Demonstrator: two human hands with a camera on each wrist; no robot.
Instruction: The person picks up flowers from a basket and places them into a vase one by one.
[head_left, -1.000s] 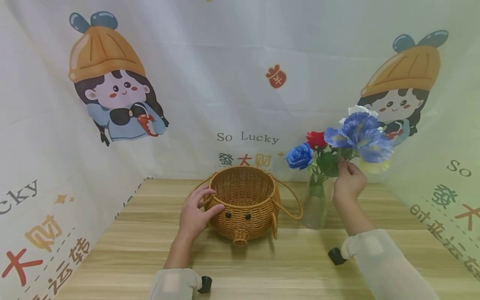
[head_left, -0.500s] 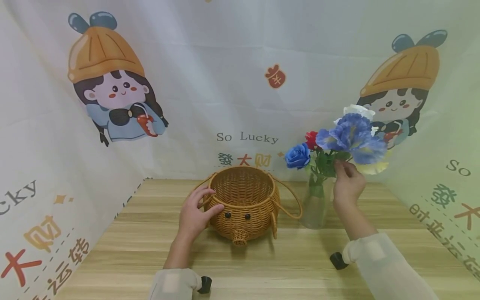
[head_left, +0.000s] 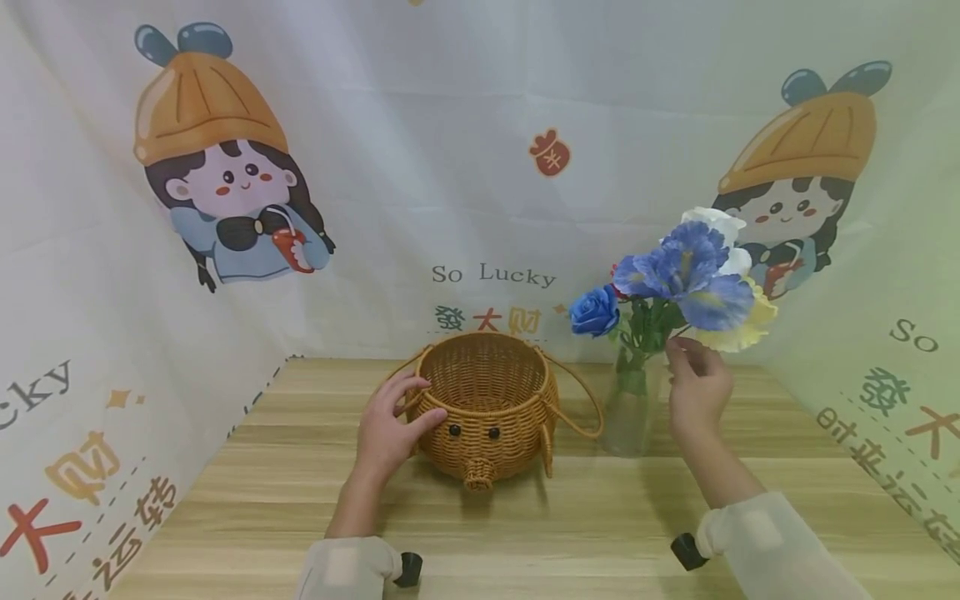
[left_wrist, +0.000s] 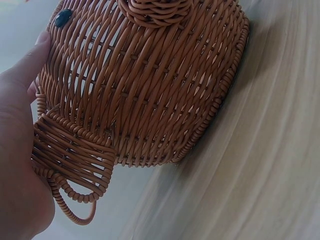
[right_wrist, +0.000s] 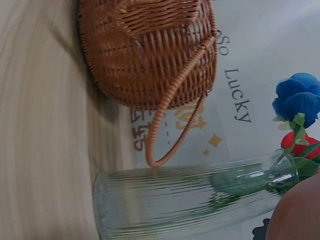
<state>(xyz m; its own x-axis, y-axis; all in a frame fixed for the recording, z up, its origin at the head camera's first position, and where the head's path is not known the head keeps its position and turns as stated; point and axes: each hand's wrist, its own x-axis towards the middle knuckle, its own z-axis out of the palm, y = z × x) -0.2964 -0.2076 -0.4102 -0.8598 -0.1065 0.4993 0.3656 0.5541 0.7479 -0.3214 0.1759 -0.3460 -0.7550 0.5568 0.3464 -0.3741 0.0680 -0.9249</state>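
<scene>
A brown wicker basket [head_left: 487, 442] with black eyes and a woven snout stands on the table. My left hand [head_left: 390, 425] grips its left side, thumb at the front near the rim; some fingertips are hidden. To the basket's right, a clear ribbed glass vase [head_left: 628, 417] holds artificial flowers, among them a blue rose [head_left: 594, 311]. A large blue-violet iris [head_left: 690, 275] leans above the vase, in front of white and yellow blooms. My right hand [head_left: 701, 387] pinches at its stem just right of the vase mouth; the fingertips are partly hidden.
The basket's loop handle [head_left: 592, 412] juts out beside the vase. A wood-grain table [head_left: 525, 550] bears both. Printed white cloth [head_left: 390, 167] hangs behind and along the sides.
The iris has swung left and now covers most of the red flower, while more of the yellow bloom shows. My right hand has moved slightly down. The left hand and basket stay put.
</scene>
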